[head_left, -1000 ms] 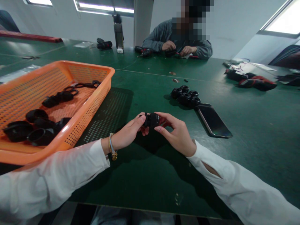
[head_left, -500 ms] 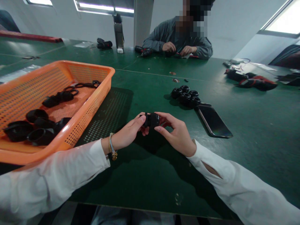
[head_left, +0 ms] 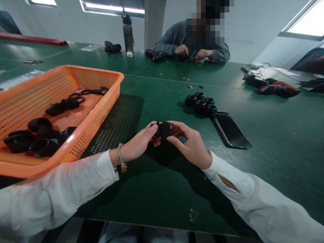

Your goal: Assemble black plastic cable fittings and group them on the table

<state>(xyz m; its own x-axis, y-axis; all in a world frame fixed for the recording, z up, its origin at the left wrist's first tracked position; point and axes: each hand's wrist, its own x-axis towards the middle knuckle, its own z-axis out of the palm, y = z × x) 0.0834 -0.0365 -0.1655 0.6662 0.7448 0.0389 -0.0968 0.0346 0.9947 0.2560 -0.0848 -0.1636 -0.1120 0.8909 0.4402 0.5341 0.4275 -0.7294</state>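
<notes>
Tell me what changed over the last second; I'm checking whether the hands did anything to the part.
Nothing visibly changed. The left hand and right hand grip the small black part between their fingertips just as before, above the green table. The orange basket, the cluster of black rings and the phone lie where they were.

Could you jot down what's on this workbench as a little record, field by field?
Left hand: grips one end of a small black cylindrical part
Right hand: grips the other end
Orange basket: left of the hands, holds black rings
Cluster of black parts: on the green table, beyond the hands
Phone: flat, beside the cluster
Co-worker: seated at the far side
</notes>
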